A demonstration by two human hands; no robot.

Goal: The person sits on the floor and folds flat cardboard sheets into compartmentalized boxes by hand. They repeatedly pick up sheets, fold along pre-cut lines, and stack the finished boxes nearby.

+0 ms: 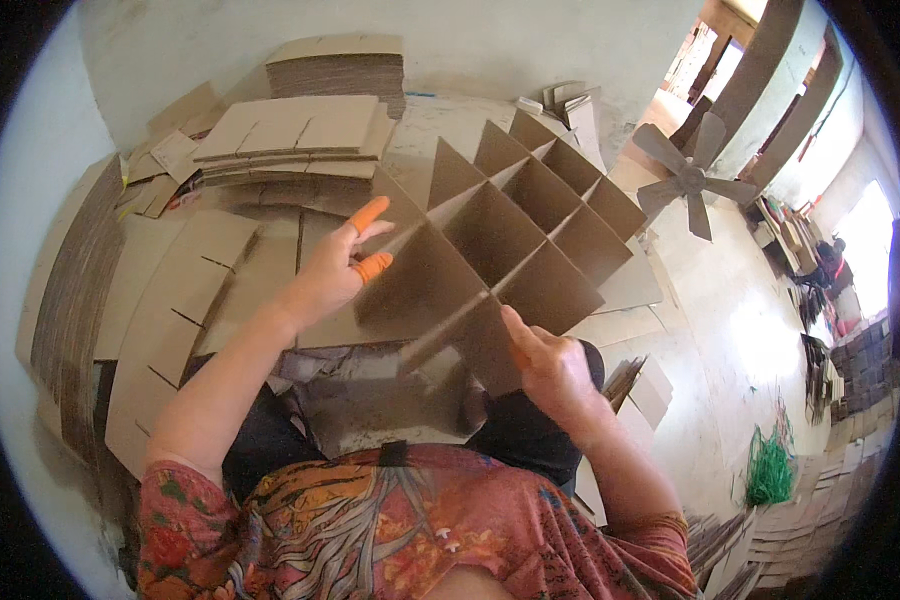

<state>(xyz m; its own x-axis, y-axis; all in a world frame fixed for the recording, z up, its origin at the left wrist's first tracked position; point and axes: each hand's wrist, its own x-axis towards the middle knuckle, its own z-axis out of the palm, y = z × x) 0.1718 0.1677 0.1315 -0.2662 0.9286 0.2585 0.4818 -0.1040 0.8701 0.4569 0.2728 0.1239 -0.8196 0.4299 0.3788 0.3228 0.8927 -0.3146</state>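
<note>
A brown cardboard divider grid (510, 225) of crossed, interlocking panels stands tilted in front of me, its square cells facing up. My left hand (335, 265) is beside the grid's near-left panel. Orange finger covers sit on its thumb and index finger, which are spread apart; the other fingers are partly hidden. At the near corner, my right hand (555, 370) grips a panel's edge, with the index finger stretched along it and the rest curled. The lower panels of the grid hang blurred above my lap.
Slotted cardboard sheets (290, 130) lie stacked behind my left hand, with another stack (335, 75) against the wall. More slotted strips (185, 320) lie at the left, beside a tall stack (75, 270). A fan (692, 180) stands right; green strings (770, 470) lie on the floor.
</note>
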